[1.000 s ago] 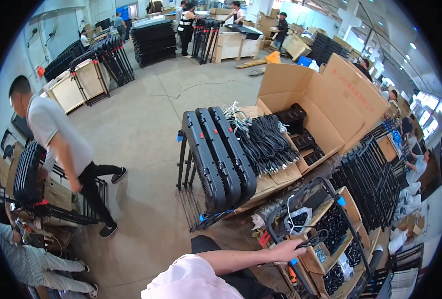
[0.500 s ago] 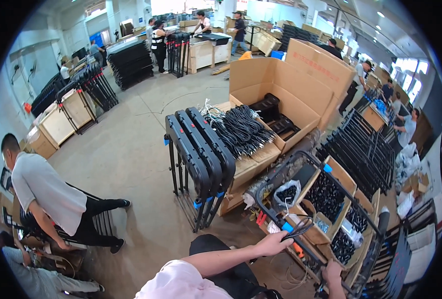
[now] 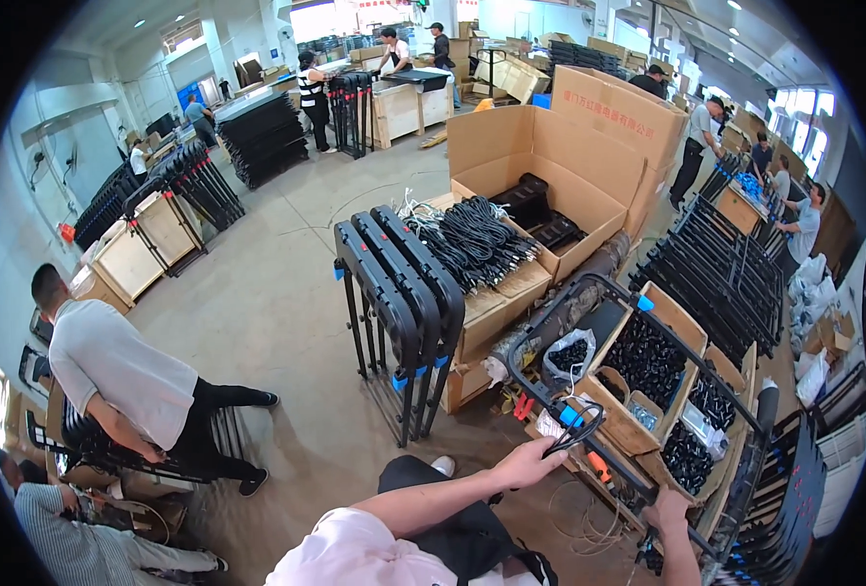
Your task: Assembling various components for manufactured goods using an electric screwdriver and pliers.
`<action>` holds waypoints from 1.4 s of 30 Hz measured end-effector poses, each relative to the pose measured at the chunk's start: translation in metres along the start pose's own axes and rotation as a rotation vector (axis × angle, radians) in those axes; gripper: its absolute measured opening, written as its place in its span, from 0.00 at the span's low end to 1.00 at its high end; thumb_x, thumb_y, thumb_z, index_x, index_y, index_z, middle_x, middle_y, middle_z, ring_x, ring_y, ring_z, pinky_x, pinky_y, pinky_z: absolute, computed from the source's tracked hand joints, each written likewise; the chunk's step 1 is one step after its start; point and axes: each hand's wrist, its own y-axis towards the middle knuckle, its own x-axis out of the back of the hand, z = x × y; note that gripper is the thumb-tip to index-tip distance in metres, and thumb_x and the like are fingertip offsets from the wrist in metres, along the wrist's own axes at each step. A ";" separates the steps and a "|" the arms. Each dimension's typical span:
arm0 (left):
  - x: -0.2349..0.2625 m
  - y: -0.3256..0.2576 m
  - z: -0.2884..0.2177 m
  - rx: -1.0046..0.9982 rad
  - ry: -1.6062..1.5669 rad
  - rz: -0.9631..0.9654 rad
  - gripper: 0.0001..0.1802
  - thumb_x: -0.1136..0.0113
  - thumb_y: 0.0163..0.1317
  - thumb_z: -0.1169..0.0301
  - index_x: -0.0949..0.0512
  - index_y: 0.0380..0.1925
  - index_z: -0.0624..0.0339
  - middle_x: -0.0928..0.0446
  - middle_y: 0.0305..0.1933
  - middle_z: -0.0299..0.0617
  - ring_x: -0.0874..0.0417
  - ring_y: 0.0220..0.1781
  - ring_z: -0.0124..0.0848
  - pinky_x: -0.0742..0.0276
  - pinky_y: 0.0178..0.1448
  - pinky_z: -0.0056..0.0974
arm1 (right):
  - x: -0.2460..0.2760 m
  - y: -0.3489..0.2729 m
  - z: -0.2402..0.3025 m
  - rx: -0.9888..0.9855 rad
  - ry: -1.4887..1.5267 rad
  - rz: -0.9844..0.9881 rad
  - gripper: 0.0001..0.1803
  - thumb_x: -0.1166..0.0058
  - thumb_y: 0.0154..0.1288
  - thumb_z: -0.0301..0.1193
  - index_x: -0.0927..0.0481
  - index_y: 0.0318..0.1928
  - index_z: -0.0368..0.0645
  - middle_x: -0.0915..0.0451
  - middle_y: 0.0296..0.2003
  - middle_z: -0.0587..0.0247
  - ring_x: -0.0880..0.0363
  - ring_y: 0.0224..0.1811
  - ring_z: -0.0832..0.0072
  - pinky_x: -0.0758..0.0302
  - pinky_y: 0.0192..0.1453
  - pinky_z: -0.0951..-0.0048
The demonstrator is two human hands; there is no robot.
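Observation:
My left hand (image 3: 528, 463) pinches a looped black cable (image 3: 583, 430) beside the near bar of a black tubular frame (image 3: 698, 349). Blue clips (image 3: 645, 304) sit on that frame, which lies tilted over wooden parts bins. Farther along the same near bar, my right hand (image 3: 667, 512) is closed around the tube. Between my hands, below the bar, lies an orange-handled tool (image 3: 601, 467). Red-handled pliers (image 3: 524, 405) rest left of the cable. Black small parts (image 3: 645, 361) fill the bins under the frame.
Several folded black frames (image 3: 403, 293) stand ahead, beside a stack with bundled black cables (image 3: 477, 239). An open cardboard box (image 3: 584, 195) holds black parts. At left a person in a light shirt (image 3: 125, 376) bends over racks. More frames (image 3: 716, 269) are stacked right.
The whole view has shifted slightly, with the bins and frame appearing higher. My left hand, still on the cable, has drawn a little left from the blue clip. My right hand stays on the bar.

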 end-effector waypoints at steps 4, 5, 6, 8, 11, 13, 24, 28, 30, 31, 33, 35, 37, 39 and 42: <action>0.010 0.006 0.001 -0.040 0.019 0.013 0.21 0.44 0.79 0.54 0.22 0.54 0.63 0.20 0.37 0.47 0.19 0.41 0.33 0.22 0.50 0.43 | -0.014 0.005 -0.003 -0.091 -0.019 -0.107 0.18 0.35 0.55 0.39 0.14 0.41 0.39 0.12 0.38 0.43 0.11 0.46 0.51 0.16 0.52 0.51; 0.012 0.008 0.001 -0.042 0.015 0.018 0.21 0.44 0.79 0.54 0.22 0.54 0.63 0.20 0.37 0.47 0.19 0.41 0.33 0.22 0.50 0.43 | -0.013 0.009 -0.004 -0.091 -0.031 -0.075 0.18 0.35 0.55 0.39 0.14 0.41 0.39 0.12 0.38 0.43 0.11 0.46 0.51 0.16 0.52 0.51; 0.014 0.007 0.002 -0.087 -0.017 -0.026 0.21 0.44 0.79 0.54 0.22 0.53 0.62 0.20 0.36 0.47 0.20 0.40 0.33 0.22 0.49 0.43 | -0.014 0.011 -0.003 -0.060 -0.094 -0.018 0.19 0.36 0.56 0.40 0.13 0.43 0.39 0.12 0.39 0.43 0.11 0.46 0.51 0.16 0.52 0.51; 0.021 0.011 0.002 -0.133 -0.007 -0.096 0.20 0.44 0.79 0.54 0.21 0.49 0.61 0.23 0.33 0.44 0.23 0.37 0.30 0.23 0.46 0.43 | -0.010 0.017 -0.005 0.006 -0.313 0.274 0.24 0.36 0.58 0.41 0.16 0.50 0.39 0.12 0.41 0.42 0.12 0.48 0.48 0.16 0.53 0.50; 0.032 0.016 0.003 -0.067 -0.067 -0.029 0.19 0.44 0.79 0.53 0.21 0.48 0.60 0.25 0.32 0.40 0.24 0.36 0.28 0.24 0.44 0.41 | -0.010 0.015 -0.002 -0.039 -0.022 -0.033 0.28 0.36 0.58 0.42 0.20 0.55 0.37 0.12 0.41 0.40 0.12 0.48 0.46 0.18 0.55 0.49; 0.038 0.020 0.004 -0.062 -0.077 0.004 0.19 0.44 0.80 0.53 0.21 0.48 0.60 0.27 0.31 0.37 0.26 0.36 0.26 0.25 0.42 0.39 | -0.014 0.014 0.002 -0.017 0.012 0.038 0.29 0.35 0.61 0.43 0.21 0.56 0.35 0.12 0.41 0.40 0.13 0.48 0.45 0.19 0.57 0.48; 0.054 0.044 0.025 -0.205 -0.264 0.016 0.18 0.49 0.83 0.55 0.22 0.50 0.59 0.26 0.35 0.35 0.27 0.38 0.25 0.26 0.44 0.38 | 0.065 0.029 0.089 -0.078 0.251 -0.171 0.26 0.45 0.71 0.49 0.11 0.40 0.34 0.12 0.41 0.38 0.11 0.48 0.46 0.17 0.54 0.51; 0.055 0.047 0.026 -0.132 -0.369 0.108 0.15 0.52 0.85 0.56 0.25 0.45 0.56 0.31 0.32 0.27 0.30 0.35 0.20 0.29 0.39 0.32 | 0.118 0.056 0.167 0.153 1.400 0.404 0.40 0.66 0.84 0.60 0.15 0.55 0.35 0.10 0.40 0.58 0.14 0.35 0.72 0.22 0.37 0.72; 0.057 0.048 0.024 -0.124 -0.479 0.182 0.17 0.55 0.85 0.55 0.26 0.45 0.56 0.31 0.31 0.27 0.32 0.30 0.18 0.31 0.35 0.29 | 0.133 0.060 0.199 0.171 1.709 0.486 0.36 0.65 0.86 0.56 0.17 0.58 0.35 0.11 0.47 0.55 0.15 0.43 0.74 0.24 0.43 0.74; 0.058 0.048 0.022 -0.124 -0.457 0.188 0.17 0.55 0.85 0.55 0.26 0.45 0.56 0.31 0.31 0.27 0.32 0.30 0.18 0.31 0.35 0.29 | 0.139 0.064 0.213 0.114 1.698 0.491 0.36 0.65 0.86 0.56 0.17 0.58 0.35 0.11 0.47 0.55 0.15 0.43 0.74 0.24 0.43 0.74; 0.060 0.048 0.021 -0.071 -0.461 0.194 0.18 0.55 0.85 0.55 0.26 0.45 0.57 0.31 0.31 0.28 0.31 0.30 0.19 0.31 0.35 0.29 | 0.145 0.075 0.237 0.232 1.920 0.405 0.31 0.59 0.86 0.53 0.18 0.60 0.38 0.12 0.49 0.57 0.15 0.46 0.73 0.24 0.46 0.73; 0.061 0.048 0.022 -0.048 -0.454 0.182 0.18 0.55 0.85 0.55 0.26 0.44 0.57 0.31 0.31 0.29 0.31 0.30 0.20 0.30 0.35 0.29 | 0.148 0.087 0.250 0.216 2.050 0.394 0.28 0.57 0.85 0.51 0.18 0.60 0.39 0.12 0.48 0.59 0.15 0.47 0.72 0.23 0.49 0.70; 0.060 0.048 0.026 -0.032 -0.517 0.199 0.18 0.55 0.85 0.54 0.26 0.42 0.56 0.30 0.30 0.30 0.30 0.29 0.20 0.30 0.34 0.30 | 0.145 0.099 0.255 0.185 2.165 0.376 0.26 0.55 0.84 0.50 0.19 0.60 0.39 0.11 0.47 0.60 0.15 0.49 0.70 0.22 0.52 0.66; 0.058 0.047 0.030 -0.005 -0.488 0.199 0.19 0.55 0.85 0.54 0.26 0.41 0.56 0.29 0.29 0.30 0.30 0.28 0.21 0.30 0.33 0.30 | 0.142 0.116 0.257 0.094 2.216 0.272 0.20 0.50 0.83 0.46 0.18 0.57 0.44 0.13 0.44 0.65 0.16 0.47 0.73 0.25 0.50 0.69; 0.058 0.043 0.034 0.021 -0.513 0.234 0.20 0.55 0.85 0.53 0.28 0.38 0.55 0.30 0.27 0.30 0.30 0.24 0.21 0.31 0.29 0.30 | 0.142 0.138 0.254 0.034 2.464 0.403 0.16 0.52 0.84 0.45 0.20 0.46 0.47 0.24 0.29 0.76 0.23 0.35 0.76 0.27 0.43 0.69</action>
